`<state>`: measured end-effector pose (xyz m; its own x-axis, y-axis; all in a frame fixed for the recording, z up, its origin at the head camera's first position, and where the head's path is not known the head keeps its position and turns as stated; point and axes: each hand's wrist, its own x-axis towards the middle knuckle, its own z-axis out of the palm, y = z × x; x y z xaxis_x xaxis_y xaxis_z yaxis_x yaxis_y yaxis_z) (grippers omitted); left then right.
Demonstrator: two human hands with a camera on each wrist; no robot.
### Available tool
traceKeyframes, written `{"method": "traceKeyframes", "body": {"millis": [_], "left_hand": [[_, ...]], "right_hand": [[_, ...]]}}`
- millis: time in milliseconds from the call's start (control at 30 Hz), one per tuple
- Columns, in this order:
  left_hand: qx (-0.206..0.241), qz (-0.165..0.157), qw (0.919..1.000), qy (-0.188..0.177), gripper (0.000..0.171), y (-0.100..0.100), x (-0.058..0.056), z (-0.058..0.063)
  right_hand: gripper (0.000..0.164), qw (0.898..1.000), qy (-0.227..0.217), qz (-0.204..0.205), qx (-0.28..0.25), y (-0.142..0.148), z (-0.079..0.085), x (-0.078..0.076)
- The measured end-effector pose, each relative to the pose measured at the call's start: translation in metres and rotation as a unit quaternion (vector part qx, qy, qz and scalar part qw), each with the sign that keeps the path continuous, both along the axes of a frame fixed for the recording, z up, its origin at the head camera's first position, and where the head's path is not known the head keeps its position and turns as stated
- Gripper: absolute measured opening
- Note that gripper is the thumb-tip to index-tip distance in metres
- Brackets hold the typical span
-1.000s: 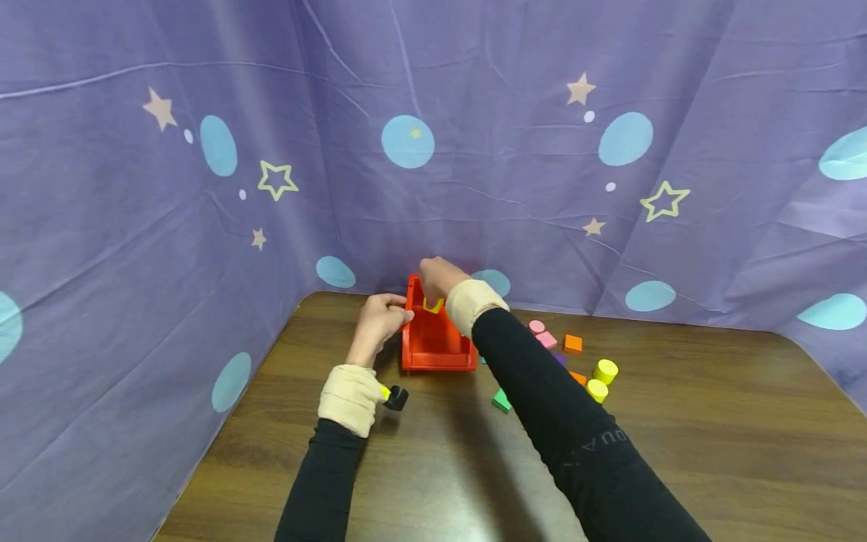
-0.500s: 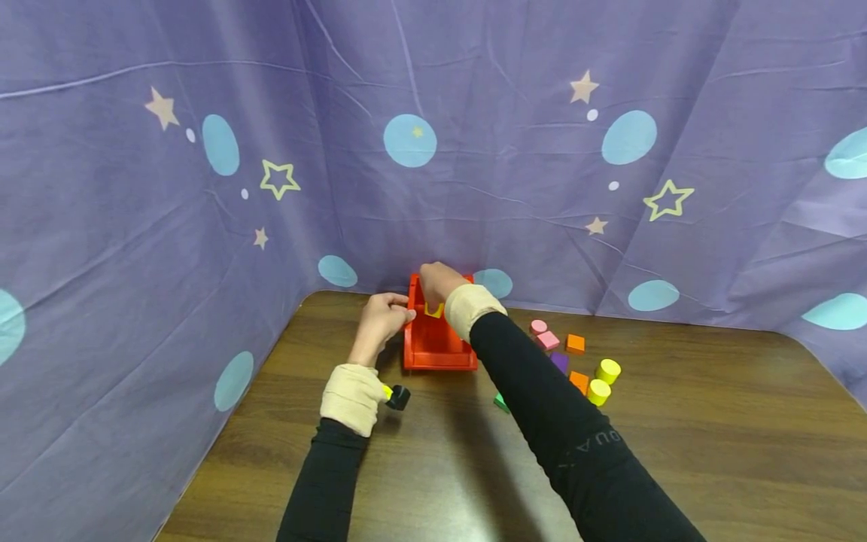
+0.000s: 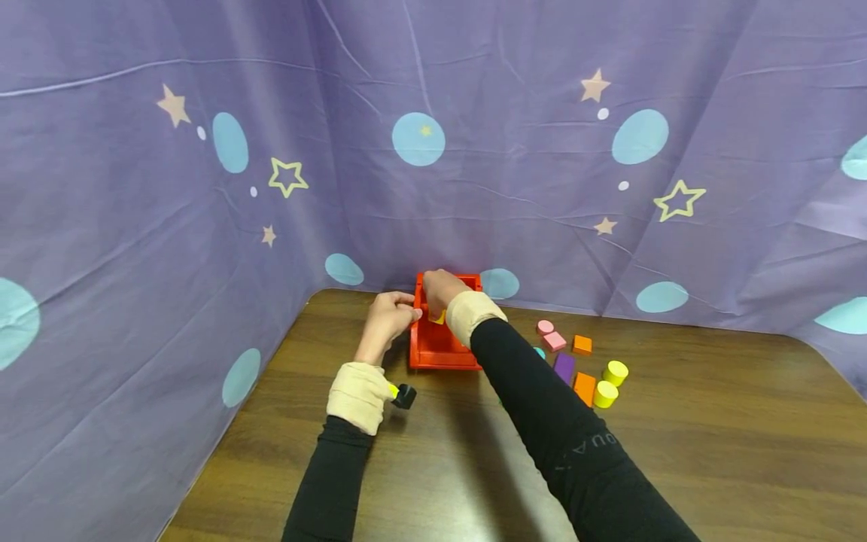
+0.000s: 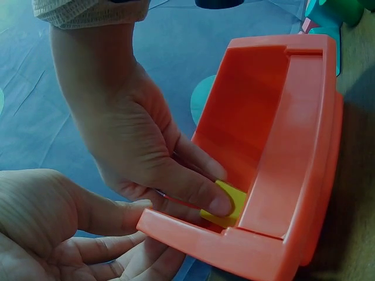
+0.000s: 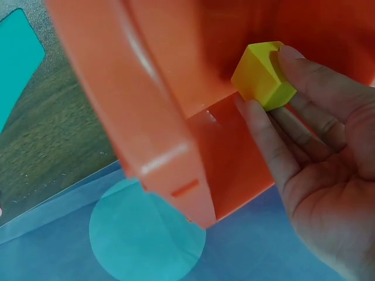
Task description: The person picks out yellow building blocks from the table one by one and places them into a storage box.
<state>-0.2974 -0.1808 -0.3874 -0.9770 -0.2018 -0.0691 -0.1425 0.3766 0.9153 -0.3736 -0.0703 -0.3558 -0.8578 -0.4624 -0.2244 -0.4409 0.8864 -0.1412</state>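
A red open-topped toy bin [image 3: 443, 357] stands at the back of the table against the cloth. My left hand [image 3: 386, 320] pinches the rim of its left wall, thumb on one side and fingers on the other, plain in the left wrist view. Reaching inside the bin, my right hand [image 3: 442, 290] holds a small yellow block [image 5: 263, 76] between thumb and fingers. The block has flat, angled faces and sits close to the bin's inner surface; whether it touches is unclear. In the left wrist view the right fingers partly cover the yellow block [image 4: 234, 202].
Right of the bin lie loose blocks: pink [image 3: 554, 341], purple [image 3: 564, 367], orange [image 3: 584, 388] and yellow cylinders [image 3: 615, 373]. A black-ended thing with a yellow part [image 3: 404, 397] is beside the left wrist. Purple patterned cloth [image 3: 508, 173] hangs behind the table.
My right hand has come slightly lower and nearer within the bin, with the yellow block in its fingers. My left hand keeps its hold on the rim. The head view has shifted slightly.
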Motion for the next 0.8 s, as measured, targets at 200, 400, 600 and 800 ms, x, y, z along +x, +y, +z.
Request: {"method": "traceKeyframes", "body": {"millis": [200,400,600,800], "left_hand": [[0.004,0.000,1.0000,0.004,0.033,-0.001,0.000,-0.001],[-0.002,0.003,1.0000,0.004,0.032,0.000,-0.001,-0.002],[0.007,0.002,1.0000,0.005,0.030,0.000,-0.001,-0.002],[-0.003,0.002,1.0000,0.005,0.031,-0.001,-0.001,-0.003]], "right_hand": [[0.032,1.000,-0.004,-0.007,0.008,-0.002,-0.008,-0.004],[0.030,1.000,-0.011,-0.008,0.008,-0.003,-0.012,-0.005],[0.029,1.000,-0.016,-0.011,0.003,-0.003,-0.013,-0.002],[0.029,1.000,-0.012,-0.009,-0.002,-0.004,-0.013,0.000]]}}
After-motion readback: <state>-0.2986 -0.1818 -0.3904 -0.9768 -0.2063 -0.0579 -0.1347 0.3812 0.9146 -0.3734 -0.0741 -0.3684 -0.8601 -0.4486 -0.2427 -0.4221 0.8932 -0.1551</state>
